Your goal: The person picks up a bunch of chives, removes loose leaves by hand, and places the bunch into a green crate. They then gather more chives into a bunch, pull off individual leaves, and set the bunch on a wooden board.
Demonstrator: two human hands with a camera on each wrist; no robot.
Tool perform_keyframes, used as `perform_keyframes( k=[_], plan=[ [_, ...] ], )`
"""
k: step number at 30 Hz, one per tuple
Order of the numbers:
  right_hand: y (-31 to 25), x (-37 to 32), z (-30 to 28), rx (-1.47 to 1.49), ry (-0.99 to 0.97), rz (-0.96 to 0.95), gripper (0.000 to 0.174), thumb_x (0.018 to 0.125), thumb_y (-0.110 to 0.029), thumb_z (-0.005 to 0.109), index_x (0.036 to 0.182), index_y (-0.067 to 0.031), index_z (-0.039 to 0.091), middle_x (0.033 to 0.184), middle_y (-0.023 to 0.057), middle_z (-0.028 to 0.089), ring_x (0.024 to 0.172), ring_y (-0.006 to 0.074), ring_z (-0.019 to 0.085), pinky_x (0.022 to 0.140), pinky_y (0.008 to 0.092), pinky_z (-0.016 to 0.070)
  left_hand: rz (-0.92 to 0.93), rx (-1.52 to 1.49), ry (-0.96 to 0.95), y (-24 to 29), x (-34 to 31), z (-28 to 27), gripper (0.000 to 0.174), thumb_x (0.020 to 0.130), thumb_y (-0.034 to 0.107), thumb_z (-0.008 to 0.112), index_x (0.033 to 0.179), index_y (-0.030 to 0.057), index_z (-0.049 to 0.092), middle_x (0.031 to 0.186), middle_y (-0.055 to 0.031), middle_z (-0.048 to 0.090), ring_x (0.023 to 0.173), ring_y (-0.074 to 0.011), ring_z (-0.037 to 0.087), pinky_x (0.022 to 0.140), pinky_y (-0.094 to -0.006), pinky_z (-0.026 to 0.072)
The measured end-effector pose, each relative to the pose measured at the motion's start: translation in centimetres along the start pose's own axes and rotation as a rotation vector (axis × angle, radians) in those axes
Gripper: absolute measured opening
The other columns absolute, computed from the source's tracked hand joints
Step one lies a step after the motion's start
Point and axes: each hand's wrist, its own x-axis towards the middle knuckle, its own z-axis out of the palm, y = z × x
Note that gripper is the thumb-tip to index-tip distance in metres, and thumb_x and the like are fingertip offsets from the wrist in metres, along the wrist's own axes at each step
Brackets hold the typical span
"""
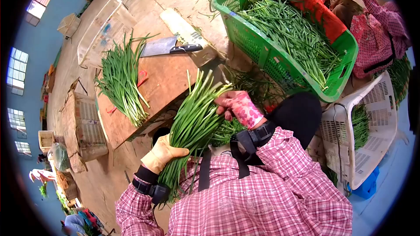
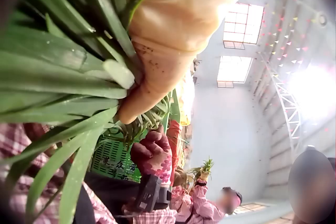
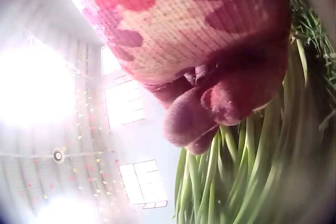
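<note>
My left hand (image 1: 162, 153), in a cream glove, grips a thick bunch of garlic chives (image 1: 194, 116) around its leafy part, thumb across the front. The pale stem ends point up and away, and the leaves hang down over the lap. At the stem end, my right hand (image 1: 238, 107), in a pink patterned glove, has its fingers curled against the stalks. In the right wrist view the pale stalks (image 3: 252, 166) come out from under the right fingertips (image 3: 184, 119). Another bunch of garlic chives (image 1: 122, 81) lies on the wooden table (image 1: 162, 76).
A cleaver (image 1: 159, 47) with a black handle lies on the table, with red ties (image 1: 142, 78) by the bunch. A green crate (image 1: 262, 57) full of loose chives stands front right. White crates (image 1: 337, 135) sit at right and far left. Another person (image 1: 376, 35) works at the right.
</note>
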Motion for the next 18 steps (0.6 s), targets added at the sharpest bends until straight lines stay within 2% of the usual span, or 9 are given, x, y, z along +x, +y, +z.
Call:
perform_keyframes(
  k=[1,2,3,5,7,9,12,15,18],
  plan=[
    [0.0,0.2,0.2,-0.023,-0.004,0.037,0.018,0.096,-0.013,0.064,0.102,0.0038,0.068,0.075,0.0101,0.071,0.048,0.0131,0.060,0.044,0.0257,0.0480,-0.030,-0.019,-0.001,0.3,0.1,0.0,0.044,0.076,-0.009,0.075,0.117,-0.0039,0.063,0.107,-0.0071,0.071,0.091,-0.0149,0.067,0.083,-0.0297,0.0561],
    [0.3,0.2,0.0,0.039,0.068,-0.083,0.013,0.095,-0.010,0.064,0.096,0.0022,0.068,0.071,0.0088,0.069,0.047,0.0120,0.059,0.043,0.0254,0.0461,-0.065,-0.040,-0.001,0.6,-0.3,0.0,0.043,0.076,-0.009,0.075,0.117,-0.0039,0.063,0.107,-0.0071,0.071,0.090,-0.0150,0.067,0.083,-0.0297,0.0562],
    [0.1,0.6,-0.2,0.193,0.230,-0.125,0.012,0.094,-0.011,0.065,0.094,0.0013,0.068,0.070,0.0090,0.069,0.044,0.0110,0.054,0.041,0.0245,0.0424,-0.102,-0.062,0.000,0.8,-0.6,0.0,0.043,0.076,-0.009,0.075,0.117,-0.0038,0.063,0.106,-0.0070,0.071,0.090,-0.0151,0.067,0.082,-0.0297,0.0563],
    [0.9,2.6,-4.2,0.284,0.296,-0.185,0.015,0.094,-0.014,0.067,0.096,0.0008,0.068,0.070,0.0094,0.069,0.042,0.0109,0.051,0.039,0.0252,0.0394,-0.088,-0.080,0.020,0.5,-1.1,-0.3,0.040,0.076,-0.009,0.074,0.115,-0.0036,0.064,0.104,-0.0067,0.072,0.088,-0.0152,0.068,0.081,-0.0297,0.0563],
    [0.0,1.8,-5.2,0.257,0.412,-0.178,0.019,0.094,-0.018,0.068,0.098,0.0006,0.069,0.071,0.0099,0.069,0.040,0.0107,0.048,0.037,0.0255,0.0371,-0.072,-0.068,0.028,0.0,-1.2,-0.7,0.040,0.076,-0.008,0.075,0.114,-0.0033,0.064,0.104,-0.0061,0.072,0.089,-0.0141,0.067,0.082,-0.0292,0.0556],
    [-1.3,-0.9,-1.8,0.018,0.232,-0.073,0.023,0.094,-0.021,0.071,0.101,0.0012,0.069,0.072,0.0088,0.070,0.041,0.0079,0.049,0.037,0.0237,0.0368,-0.023,0.053,0.026,-0.7,-0.8,-1.0,0.042,0.074,-0.006,0.077,0.115,-0.0026,0.065,0.104,-0.0040,0.072,0.090,-0.0113,0.064,0.084,-0.0276,0.0536],
    [-0.5,-0.8,-0.5,-0.069,0.021,0.095,0.020,0.094,-0.017,0.070,0.095,0.0028,0.068,0.068,0.0052,0.066,0.041,0.0073,0.049,0.037,0.0227,0.0351,0.004,0.079,0.006,-0.9,-0.6,-0.7,0.044,0.073,-0.005,0.078,0.116,-0.0026,0.066,0.104,-0.0041,0.072,0.089,-0.0111,0.064,0.085,-0.0273,0.0528],
    [0.2,-1.0,-1.0,0.187,-0.072,0.063,0.017,0.094,-0.014,0.068,0.092,0.0028,0.067,0.066,0.0038,0.064,0.041,0.0070,0.047,0.038,0.0222,0.0343,-0.062,-0.007,-0.001,0.1,-1.1,-0.6,0.044,0.074,-0.005,0.077,0.117,-0.0032,0.067,0.104,-0.0060,0.072,0.088,-0.0131,0.066,0.084,-0.0283,0.0535],
    [0.2,-1.1,-1.1,0.056,0.033,0.036,0.013,0.092,-0.014,0.069,0.090,-0.0012,0.069,0.064,0.0037,0.062,0.040,0.0067,0.045,0.037,0.0215,0.0330,-0.137,-0.106,-0.030,0.8,-1.6,-0.6,0.043,0.073,-0.003,0.078,0.115,-0.0030,0.068,0.102,-0.0056,0.072,0.086,-0.0134,0.066,0.083,-0.0279,0.0534]
  ],
)
